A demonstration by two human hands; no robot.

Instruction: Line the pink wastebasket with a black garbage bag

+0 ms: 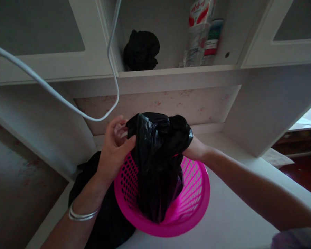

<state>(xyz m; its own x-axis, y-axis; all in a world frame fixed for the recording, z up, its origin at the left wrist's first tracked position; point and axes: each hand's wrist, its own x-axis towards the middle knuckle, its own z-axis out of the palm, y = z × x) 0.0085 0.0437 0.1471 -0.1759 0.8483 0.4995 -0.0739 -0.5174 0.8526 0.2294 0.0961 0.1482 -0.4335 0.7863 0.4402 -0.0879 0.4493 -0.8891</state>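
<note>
A black plastic bag [155, 166] hangs between my two hands, its lower part reaching down into a pink basket [197, 221] with lattice sides. My left hand [115, 148] pinches the bag's left edge, thumb in front and the other fingers curled behind. On the other side, my right hand [194, 148] holds up the bag's bunched right part; folds of black plastic hide its fingers. Under my left forearm, which wears silver bangles [83, 215], lies a dark black item [109, 218], its kind unclear.
The basket stands on a white surface [230, 204] inside a white cabinet. On the shelf above [176, 72] sit a black bundle [141, 50], a clear plastic bottle [198, 38] and a container with a dark, white and red label [214, 38]. A white cable [67, 107] loops down at the upper left.
</note>
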